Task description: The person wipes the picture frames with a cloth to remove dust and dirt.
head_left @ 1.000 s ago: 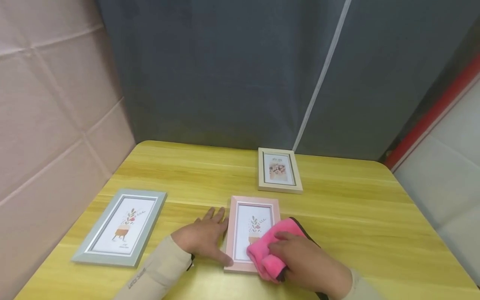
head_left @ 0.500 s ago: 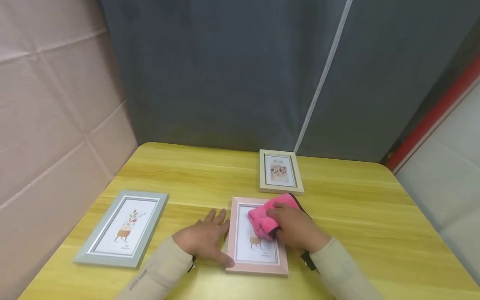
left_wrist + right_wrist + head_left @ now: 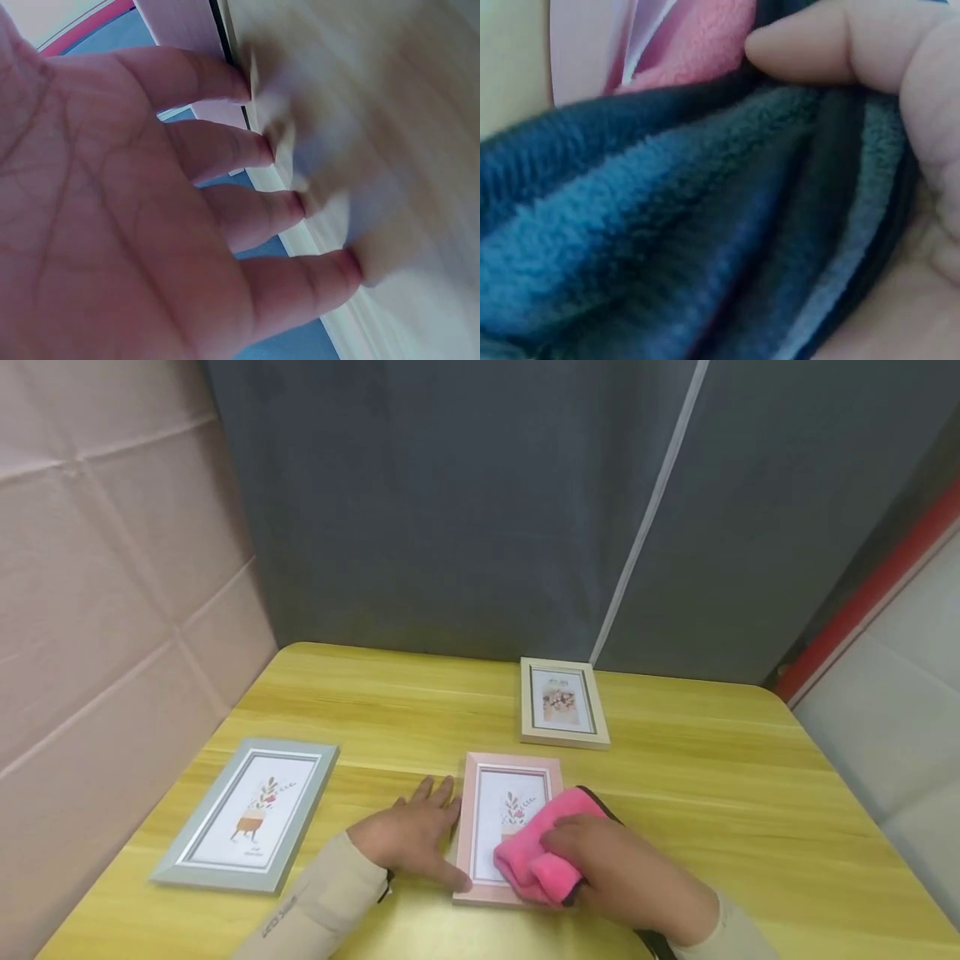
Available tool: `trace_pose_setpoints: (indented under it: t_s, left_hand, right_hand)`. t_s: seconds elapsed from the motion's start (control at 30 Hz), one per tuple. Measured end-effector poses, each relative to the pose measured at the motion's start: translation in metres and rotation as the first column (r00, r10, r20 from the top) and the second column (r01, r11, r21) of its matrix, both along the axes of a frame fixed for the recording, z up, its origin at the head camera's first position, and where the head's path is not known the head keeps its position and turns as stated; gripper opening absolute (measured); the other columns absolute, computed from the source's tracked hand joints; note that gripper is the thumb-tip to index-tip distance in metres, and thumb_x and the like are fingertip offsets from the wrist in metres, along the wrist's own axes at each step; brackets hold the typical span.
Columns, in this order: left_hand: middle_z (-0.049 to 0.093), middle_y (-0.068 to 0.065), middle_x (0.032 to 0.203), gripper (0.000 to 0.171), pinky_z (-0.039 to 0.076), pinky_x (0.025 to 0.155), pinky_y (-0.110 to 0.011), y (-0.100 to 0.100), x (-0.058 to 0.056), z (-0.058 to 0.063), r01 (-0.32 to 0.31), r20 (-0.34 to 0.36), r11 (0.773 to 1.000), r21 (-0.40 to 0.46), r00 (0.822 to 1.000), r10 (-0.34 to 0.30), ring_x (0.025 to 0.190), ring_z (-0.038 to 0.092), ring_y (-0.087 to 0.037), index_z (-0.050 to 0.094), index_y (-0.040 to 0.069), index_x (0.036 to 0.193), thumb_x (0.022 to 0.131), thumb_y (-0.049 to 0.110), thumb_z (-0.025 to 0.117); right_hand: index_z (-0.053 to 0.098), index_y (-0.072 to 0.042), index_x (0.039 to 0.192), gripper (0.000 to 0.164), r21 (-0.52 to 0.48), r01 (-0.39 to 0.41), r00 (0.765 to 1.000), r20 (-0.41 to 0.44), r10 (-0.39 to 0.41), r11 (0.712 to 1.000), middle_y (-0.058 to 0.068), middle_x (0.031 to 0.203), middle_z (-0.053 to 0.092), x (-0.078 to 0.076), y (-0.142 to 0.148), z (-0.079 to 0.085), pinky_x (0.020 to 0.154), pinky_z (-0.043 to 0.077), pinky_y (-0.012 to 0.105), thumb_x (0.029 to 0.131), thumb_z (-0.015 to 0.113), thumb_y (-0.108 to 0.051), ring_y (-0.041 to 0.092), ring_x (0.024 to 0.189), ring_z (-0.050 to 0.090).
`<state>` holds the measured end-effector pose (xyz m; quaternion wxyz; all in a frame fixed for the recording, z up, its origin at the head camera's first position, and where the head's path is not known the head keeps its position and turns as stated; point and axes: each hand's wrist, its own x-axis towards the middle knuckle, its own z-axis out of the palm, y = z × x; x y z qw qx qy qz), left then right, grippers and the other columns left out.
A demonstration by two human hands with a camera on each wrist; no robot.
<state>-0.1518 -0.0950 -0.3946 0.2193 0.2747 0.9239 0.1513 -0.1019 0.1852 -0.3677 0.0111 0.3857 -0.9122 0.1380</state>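
Note:
A pink picture frame [image 3: 463,827] with a plant print lies flat on the table in front of me. My left hand [image 3: 412,839] rests at its left side, fingers spread on the wood and thumb on the frame's lower left corner. In the left wrist view the left fingers [image 3: 285,289] reach straight to the tabletop. My right hand [image 3: 626,868] grips a bunched pink cloth [image 3: 551,835] with dark edging over the frame's lower right part, hiding that corner. The right wrist view shows the cloth's bluish-grey underside [image 3: 645,202] folded in the palm, with the thumb pressing on it.
A grey-green picture frame [image 3: 180,860] lies to the left on the yellow wood table [image 3: 720,777]. Behind the pink frame, near the back edge, lies a cream picture frame [image 3: 527,702]. A dark curtain [image 3: 435,510] hangs behind the table, pale panels on both sides.
The right hand slid the cloth up to the pink frame's top right, then back down to its lower right. The left hand has stayed in place at the frame's left side.

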Motion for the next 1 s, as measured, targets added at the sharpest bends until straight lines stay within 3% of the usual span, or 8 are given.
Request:
trace_pose_setpoints:
  t_s: [0.17, 0.23, 0.3, 0.47, 0.63, 0.73, 0.9, 1.0]
  left_hand:
    - [0.016, -0.021, 0.162, 0.115, 0.022, 0.109, -0.069, 0.001, 0.001, 0.001, -0.004, 0.002, 1.0, -0.006, 1.0, 0.004, 0.147, 0.008, -0.046, 0.036, 0.0, 0.152, 0.068, 0.068, 0.076]
    - [0.016, -0.022, 0.162, 0.116, 0.022, 0.109, -0.069, 0.001, 0.001, 0.001, -0.004, 0.001, 1.0, -0.01, 1.0, 0.004, 0.147, 0.008, -0.046, 0.036, 0.0, 0.152, 0.067, 0.068, 0.077]
    - [0.015, -0.022, 0.162, 0.116, 0.022, 0.109, -0.069, 0.001, 0.001, 0.001, -0.003, 0.002, 1.0, -0.009, 1.0, 0.003, 0.147, 0.008, -0.046, 0.036, -0.001, 0.151, 0.068, 0.067, 0.077]
    - [0.015, -0.023, 0.162, 0.116, 0.021, 0.108, -0.07, 0.0, 0.0, 0.001, 0.004, 0.004, 1.0, 0.002, 1.0, -0.004, 0.147, 0.007, -0.047, 0.035, -0.001, 0.151, 0.067, 0.067, 0.077]
    - [0.015, -0.022, 0.162, 0.116, 0.021, 0.108, -0.07, -0.001, -0.001, 0.001, -0.002, 0.008, 1.0, 0.0, 1.0, 0.002, 0.147, 0.007, -0.047, 0.034, 0.0, 0.152, 0.067, 0.066, 0.078]
    - [0.015, -0.022, 0.162, 0.116, 0.021, 0.108, -0.07, -0.002, -0.001, 0.001, -0.005, 0.011, 1.0, -0.003, 1.0, 0.005, 0.147, 0.007, -0.047, 0.034, 0.001, 0.153, 0.067, 0.066, 0.078]
    - [0.015, -0.023, 0.162, 0.116, 0.021, 0.108, -0.07, -0.002, -0.001, 0.001, -0.002, 0.007, 1.0, 0.002, 1.0, 0.002, 0.147, 0.007, -0.047, 0.034, 0.0, 0.152, 0.068, 0.066, 0.078]
    - [0.014, -0.023, 0.162, 0.116, 0.02, 0.108, -0.07, -0.001, 0.0, 0.0, -0.004, 0.01, 1.0, 0.012, 1.0, 0.004, 0.147, 0.006, -0.047, 0.034, 0.0, 0.152, 0.067, 0.066, 0.078]
  right_hand:
    - [0.05, -0.033, 0.072, 0.035, 0.001, 0.041, 0.986, 0.161, -0.04, 0.999, -0.019, 0.067, 0.04, 0.016, -0.006, 0.001, 0.068, 0.041, 0.019, 0.084, 0.071, -0.009, 0.001, 0.076, 0.046]
    - [0.05, -0.034, 0.071, 0.035, 0.005, 0.069, 0.982, 0.176, -0.069, 0.998, -0.019, 0.065, 0.039, 0.017, -0.009, -0.001, 0.066, 0.041, 0.019, 0.084, 0.071, -0.01, 0.002, 0.077, 0.046]
    - [0.05, -0.033, 0.07, 0.034, 0.026, 0.085, 0.987, 0.131, -0.088, 0.996, -0.018, 0.064, 0.038, 0.015, -0.01, -0.003, 0.064, 0.04, 0.02, 0.081, 0.072, -0.009, 0.003, 0.074, 0.044]
    - [0.047, -0.028, 0.071, 0.034, 0.053, 0.135, 0.988, 0.067, -0.138, 0.989, -0.015, 0.065, 0.04, -0.008, -0.011, -0.01, 0.06, 0.039, 0.023, 0.069, 0.073, -0.005, 0.007, 0.068, 0.043]
    - [0.052, -0.028, 0.075, 0.03, 0.039, 0.235, 0.965, 0.106, -0.238, 0.971, -0.013, 0.071, 0.048, -0.046, -0.013, -0.016, 0.067, 0.042, 0.027, 0.077, 0.072, -0.006, 0.008, 0.071, 0.048]
    - [0.056, -0.026, 0.077, 0.026, 0.015, 0.261, 0.954, 0.147, -0.26, 0.965, -0.012, 0.072, 0.05, -0.061, -0.013, -0.019, 0.07, 0.043, 0.029, 0.081, 0.072, -0.006, 0.008, 0.072, 0.05]
    - [0.062, -0.024, 0.082, 0.021, -0.026, 0.255, 0.95, 0.194, -0.245, 0.967, -0.014, 0.076, 0.055, -0.065, -0.01, -0.015, 0.074, 0.046, 0.031, 0.083, 0.072, -0.006, 0.009, 0.075, 0.053]
    - [0.067, -0.023, 0.088, 0.018, -0.055, 0.271, 0.955, 0.142, -0.261, 0.961, -0.014, 0.085, 0.062, -0.063, -0.006, -0.007, 0.08, 0.05, 0.034, 0.082, 0.074, -0.007, 0.01, 0.082, 0.057]
